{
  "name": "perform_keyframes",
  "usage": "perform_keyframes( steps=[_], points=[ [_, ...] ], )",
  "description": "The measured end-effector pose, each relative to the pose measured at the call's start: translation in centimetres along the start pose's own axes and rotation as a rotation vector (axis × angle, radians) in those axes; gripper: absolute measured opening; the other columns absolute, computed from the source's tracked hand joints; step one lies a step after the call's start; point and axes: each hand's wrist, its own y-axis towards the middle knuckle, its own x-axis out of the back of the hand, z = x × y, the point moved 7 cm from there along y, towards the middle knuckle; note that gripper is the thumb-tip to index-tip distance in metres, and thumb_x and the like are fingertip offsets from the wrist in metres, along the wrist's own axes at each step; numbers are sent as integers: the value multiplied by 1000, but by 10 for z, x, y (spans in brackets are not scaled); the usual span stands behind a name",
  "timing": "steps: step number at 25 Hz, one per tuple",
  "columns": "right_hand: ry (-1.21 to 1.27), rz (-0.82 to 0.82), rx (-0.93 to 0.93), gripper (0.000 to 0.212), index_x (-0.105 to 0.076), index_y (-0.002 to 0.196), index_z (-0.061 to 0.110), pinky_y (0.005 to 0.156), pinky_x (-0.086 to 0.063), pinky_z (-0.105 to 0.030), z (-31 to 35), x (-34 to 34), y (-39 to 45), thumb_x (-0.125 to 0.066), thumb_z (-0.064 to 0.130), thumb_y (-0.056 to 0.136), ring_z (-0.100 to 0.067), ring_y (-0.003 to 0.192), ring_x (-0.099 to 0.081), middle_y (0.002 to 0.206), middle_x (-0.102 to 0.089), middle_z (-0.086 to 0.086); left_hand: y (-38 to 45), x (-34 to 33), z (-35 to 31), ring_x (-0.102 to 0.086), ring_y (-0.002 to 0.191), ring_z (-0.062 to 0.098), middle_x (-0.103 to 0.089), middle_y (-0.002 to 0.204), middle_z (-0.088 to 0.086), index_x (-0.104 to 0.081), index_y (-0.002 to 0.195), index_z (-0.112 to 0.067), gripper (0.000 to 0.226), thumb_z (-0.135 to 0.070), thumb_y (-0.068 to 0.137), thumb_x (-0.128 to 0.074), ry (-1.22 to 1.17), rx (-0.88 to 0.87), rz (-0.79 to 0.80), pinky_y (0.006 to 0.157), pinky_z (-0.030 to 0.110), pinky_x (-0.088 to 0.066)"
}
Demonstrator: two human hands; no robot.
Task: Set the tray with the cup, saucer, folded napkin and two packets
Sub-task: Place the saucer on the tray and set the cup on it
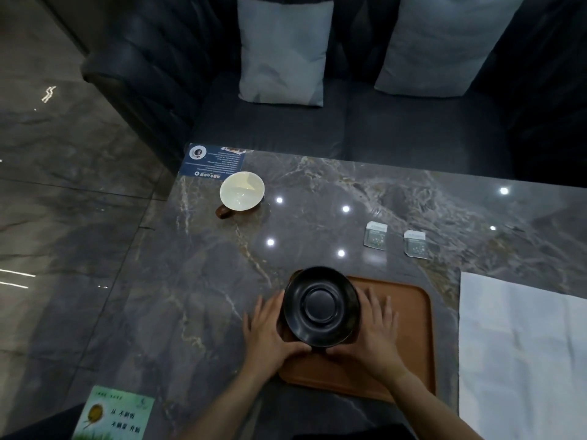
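A black saucer (321, 307) is held over the left part of the brown tray (409, 338), tilted a little. My left hand (270, 331) holds its left rim and my right hand (374, 331) holds its right rim, thumbs under the near edge. A cup (242, 192), white inside with a brown handle, stands on the marble table at the far left. Two small packets (375, 235) (415, 244) lie side by side beyond the tray. A white napkin (521, 350) lies spread flat at the right.
A blue printed card (212, 161) lies at the table's far left corner and a green card (114, 414) at the near left. A dark sofa with two grey cushions (282, 52) stands beyond the table (190, 296).
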Motion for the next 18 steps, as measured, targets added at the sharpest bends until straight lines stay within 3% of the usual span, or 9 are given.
perform_keyframes(
  steps=[6,11,15,18],
  points=[
    [-39,57,-100,139,9,150,37,112,12,-62,-6,-21,-23,-66,85,42,-31,144,26,160,20,6,-10,-15,17,14,146,7,-7,162,-18,0,151,-45,129,-83,44,-62,157,-3,83,118,53,6],
    [-63,74,-157,138,17,145,44,109,9,-69,-9,-31,-32,-53,93,37,-30,142,31,158,28,8,-12,-16,21,18,145,7,-2,163,-17,9,146,-48,127,-80,47,-65,179,-28,109,118,53,10],
    [-88,89,-164,139,19,146,42,108,9,-71,-8,-33,-37,-49,95,37,-28,139,36,151,38,12,-13,-15,22,18,145,7,-1,163,-16,4,150,-43,127,-81,50,-63,224,-39,122,118,53,10],
    [-74,103,-150,138,19,146,41,107,11,-70,-8,-33,-39,-51,94,40,-23,134,43,146,42,15,-14,-14,23,20,145,8,3,162,-17,16,144,-46,125,-84,51,-59,264,-56,140,118,53,11]
  ],
)
